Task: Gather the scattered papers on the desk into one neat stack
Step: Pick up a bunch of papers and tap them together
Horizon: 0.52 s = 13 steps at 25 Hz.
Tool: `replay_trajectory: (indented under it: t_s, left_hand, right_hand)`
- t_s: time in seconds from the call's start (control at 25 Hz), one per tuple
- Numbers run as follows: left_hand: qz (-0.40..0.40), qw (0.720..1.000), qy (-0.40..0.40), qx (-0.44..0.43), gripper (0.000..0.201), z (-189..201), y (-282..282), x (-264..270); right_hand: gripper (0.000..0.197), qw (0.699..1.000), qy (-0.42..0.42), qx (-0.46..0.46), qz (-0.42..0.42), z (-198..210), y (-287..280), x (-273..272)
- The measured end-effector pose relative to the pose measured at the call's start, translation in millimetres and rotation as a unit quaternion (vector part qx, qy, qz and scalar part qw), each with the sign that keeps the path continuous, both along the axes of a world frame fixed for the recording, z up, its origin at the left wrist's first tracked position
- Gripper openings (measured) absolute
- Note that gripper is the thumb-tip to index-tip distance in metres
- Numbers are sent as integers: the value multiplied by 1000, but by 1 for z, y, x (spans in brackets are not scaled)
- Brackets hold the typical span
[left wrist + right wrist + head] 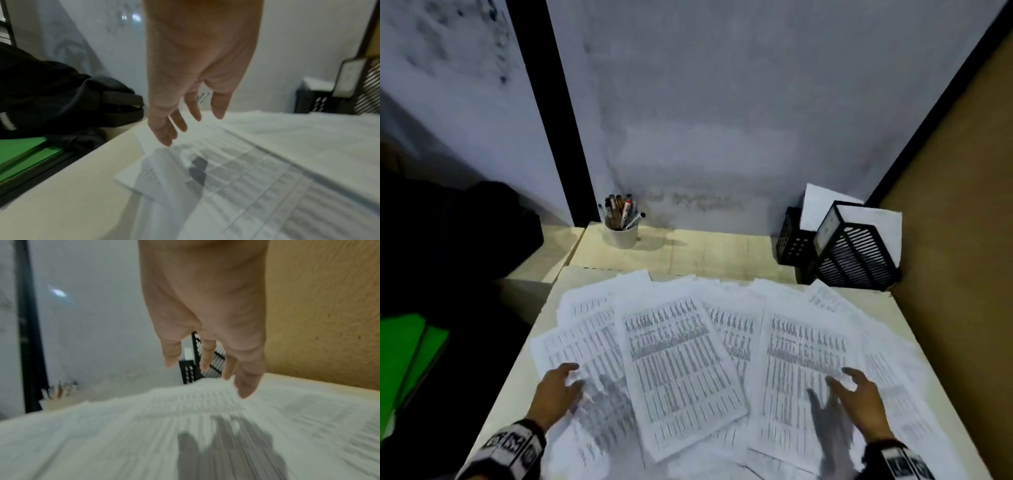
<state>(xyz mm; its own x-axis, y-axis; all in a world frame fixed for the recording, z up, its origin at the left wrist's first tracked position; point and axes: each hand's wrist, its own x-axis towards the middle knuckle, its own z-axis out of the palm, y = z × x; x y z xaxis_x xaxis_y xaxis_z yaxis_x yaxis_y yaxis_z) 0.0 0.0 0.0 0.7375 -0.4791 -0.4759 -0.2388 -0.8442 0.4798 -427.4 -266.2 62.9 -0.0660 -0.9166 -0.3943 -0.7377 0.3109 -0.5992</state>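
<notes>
Several white printed sheets (681,363) lie fanned and overlapping across the pale desk (517,383). My left hand (565,383) hovers over the left sheets (205,170), fingers loosely spread, holding nothing. My right hand (854,389) hovers over the right sheets (185,410), fingers relaxed and apart. In the left wrist view the left hand (185,123) hangs clear above the paper with its shadow below. In the right wrist view the right hand (207,369) is likewise above the paper, blurred.
A white cup of pens (620,224) stands at the back left. Black mesh holders with paper (849,243) stand at the back right. A brown partition (955,240) bounds the right side. A dark bag (448,233) and green folders (404,363) lie off the left edge.
</notes>
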Motion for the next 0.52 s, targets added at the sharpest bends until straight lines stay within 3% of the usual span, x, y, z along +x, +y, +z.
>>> replay_trajectory:
  t_s: [0.12, 0.2, 0.36, 0.52]
  left_hand:
    - [132, 990, -21, 52, 69, -2, 1, 12]
    - [181, 981, -23, 65, 74, -4, 2, 16]
    - [203, 978, -33, 47, 72, -16, -2, 27]
    - [169, 986, 4, -3, 42, -17, -9, 46]
  right_hand:
    - [85, 991, 84, 70, -72, -14, -13, 6]
    - [96, 976, 139, 110, -123, -29, -12, 10]
    - [72, 982, 152, 79, -83, -44, -11, 30]
    - [59, 992, 113, 58, -13, -42, -24, 58]
